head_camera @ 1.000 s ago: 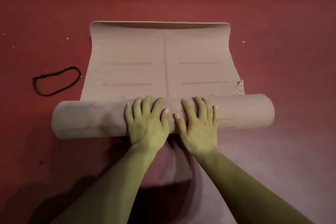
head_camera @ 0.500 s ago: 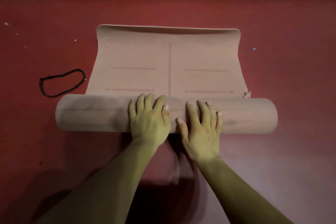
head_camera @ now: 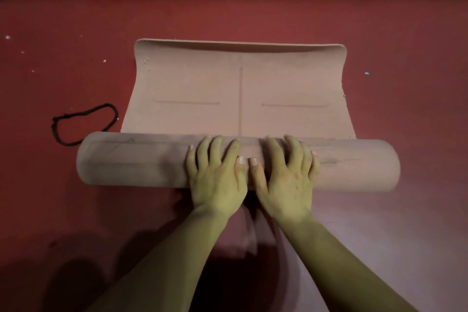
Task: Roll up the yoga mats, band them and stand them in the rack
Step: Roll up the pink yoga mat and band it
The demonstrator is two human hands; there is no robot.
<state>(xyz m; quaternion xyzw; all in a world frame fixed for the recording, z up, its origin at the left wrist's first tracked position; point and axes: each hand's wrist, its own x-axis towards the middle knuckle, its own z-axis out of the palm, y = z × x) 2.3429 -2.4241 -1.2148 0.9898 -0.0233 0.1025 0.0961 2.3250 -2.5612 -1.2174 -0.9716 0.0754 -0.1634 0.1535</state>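
A pink yoga mat (head_camera: 240,88) lies on a red floor (head_camera: 405,33), its near part wound into a thick roll (head_camera: 131,159) that runs left to right across the view. The rest of the mat lies flat beyond the roll, and its far edge curls up a little off the floor. A long centre line and two short cross lines are printed on the flat part.

The left hand (head_camera: 217,177) and the right hand (head_camera: 286,180) rest side by side on the middle of the roll. Both are open, palms down, fingers spread and pressing on its top, the thumbs almost touching.

A black band (head_camera: 88,110) lies in a loose loop on the floor to the left, just beside the roll's left end and the mat's left edge. A few pale crumbs (head_camera: 7,37) dot the floor at far left
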